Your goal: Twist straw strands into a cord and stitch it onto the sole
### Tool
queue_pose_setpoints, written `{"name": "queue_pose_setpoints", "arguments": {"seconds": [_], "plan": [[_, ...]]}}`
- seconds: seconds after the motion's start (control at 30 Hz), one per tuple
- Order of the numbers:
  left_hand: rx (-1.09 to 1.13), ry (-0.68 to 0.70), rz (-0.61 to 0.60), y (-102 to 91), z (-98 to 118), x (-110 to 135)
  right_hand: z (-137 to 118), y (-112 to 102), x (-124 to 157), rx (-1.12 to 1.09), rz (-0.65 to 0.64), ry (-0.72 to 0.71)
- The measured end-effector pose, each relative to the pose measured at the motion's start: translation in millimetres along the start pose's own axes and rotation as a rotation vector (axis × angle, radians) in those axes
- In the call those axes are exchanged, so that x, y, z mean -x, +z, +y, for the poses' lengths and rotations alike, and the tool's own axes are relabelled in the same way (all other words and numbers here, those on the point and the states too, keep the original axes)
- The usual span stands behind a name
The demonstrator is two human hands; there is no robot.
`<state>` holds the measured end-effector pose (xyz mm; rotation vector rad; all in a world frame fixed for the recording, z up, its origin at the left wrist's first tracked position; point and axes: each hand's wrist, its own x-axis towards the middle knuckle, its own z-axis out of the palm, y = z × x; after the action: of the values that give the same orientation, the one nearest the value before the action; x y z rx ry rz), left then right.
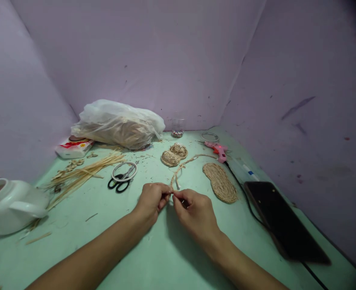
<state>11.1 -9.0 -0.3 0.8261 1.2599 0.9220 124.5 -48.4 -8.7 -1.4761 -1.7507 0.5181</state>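
Note:
A braided straw cord runs from between my fingers away across the table, curving right toward the glue gun. My left hand pinches its near end. Right beside it, my right hand pinches the same end between thumb and forefinger; the fingertips of both hands nearly meet. Beyond the hands lies a coiled straw piece with two rounded lobes. To the right is a flat sole-shaped piece of coiled straw cord, apart from my hands.
Black-handled scissors with a pale ring and loose straw strands lie left. A white pot stands near left. Behind are a plastic bag and a clear cup. Right are a pink glue gun and a phone.

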Motion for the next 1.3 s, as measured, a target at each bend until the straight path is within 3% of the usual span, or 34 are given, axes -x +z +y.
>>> {"name": "queue_pose_setpoints", "arguments": {"seconds": [0.17,0.37,0.47,0.53,0.6,0.67,0.77,0.97,1.07,1.23,1.3], "plan": [[0.037,-0.006,-0.039,-1.2,-1.0,0.2,1.0,4.2,1.6,-0.022,-0.014,-0.017],[0.049,-0.005,-0.04,-1.4,-0.1,-0.5,-4.0,-3.3,-3.4,-0.21,-0.117,0.116],[0.048,-0.008,-0.062,-2.6,1.9,-1.5,-1.0,-18.4,-15.9,-0.355,-0.057,0.35],[0.022,-0.004,-0.089,-2.5,3.5,-0.4,5.3,-29.1,-26.3,-0.614,0.01,0.61],[-0.034,0.004,-0.134,-2.0,4.3,3.3,13.4,-36.9,-35.3,-0.95,-0.095,0.837],[-0.104,0.003,-0.187,-2.0,3.0,9.7,21.5,-40.3,-41.1,-1.216,-0.174,0.914],[-0.178,-0.025,-0.24,-5.6,-3.4,22.5,30.6,-38.0,-43.7,-1.404,-0.231,0.92],[-0.351,-0.036,-0.333,-18.5,-9.3,44.9,31.5,-24.7,-39.4,-1.386,-0.192,0.887],[-0.454,0.016,-0.488,-22.3,-5.6,53.8,26.3,-21.3,-38.2,-1.351,-0.13,0.847],[-0.653,0.058,-0.867,-16.2,-13.5,71.3,29.4,-24.5,-43.6,-1.304,0.022,0.82],[-0.608,0.054,-0.877,-12.0,-18.3,74.5,35.8,-28.1,-47.1,-1.27,0.07,0.823]]}}
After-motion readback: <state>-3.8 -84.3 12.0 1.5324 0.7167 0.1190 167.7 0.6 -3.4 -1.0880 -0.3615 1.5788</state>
